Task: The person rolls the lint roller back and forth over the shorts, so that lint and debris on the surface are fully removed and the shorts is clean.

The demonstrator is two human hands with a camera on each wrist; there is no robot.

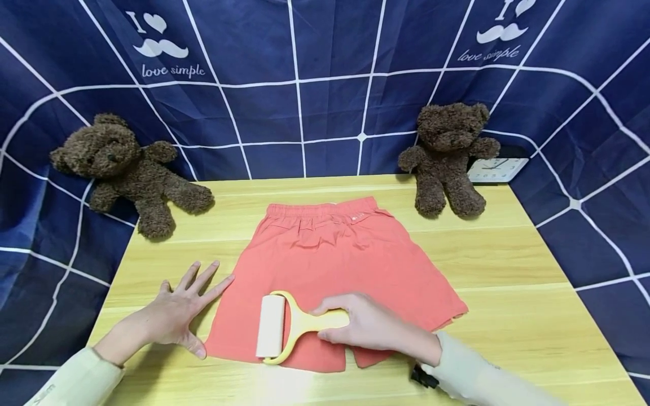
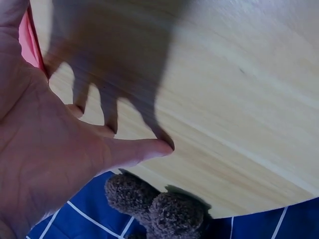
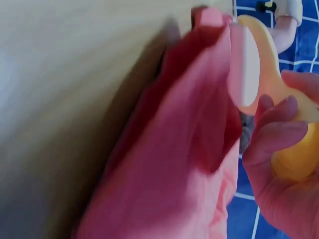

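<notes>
A pair of coral shorts (image 1: pixel 325 254) lies spread on the table, waistband toward the back. My right hand (image 1: pixel 363 321) grips the yellow handle of a lint roller (image 1: pixel 299 327), whose white cylinder overlaps the lower left leg of the shorts in the head view. In the right wrist view, curled fingers wrap the handle of the lint roller (image 3: pixel 269 64), beside the coral fabric (image 3: pixel 184 149). My left hand (image 1: pixel 175 313) is spread, its fingertips and thumb at the left edge of the shorts. Seen from the left wrist, the left hand (image 2: pixel 55 144) stretches over the wood with fingers apart.
Two brown teddy bears sit at the back of the wooden table (image 1: pixel 508 270), one bear (image 1: pixel 137 175) at left and another bear (image 1: pixel 449 158) at right. Behind the right bear stands a clock (image 1: pixel 500 169). Dark blue checked cloth (image 1: pixel 330 113) surrounds the table.
</notes>
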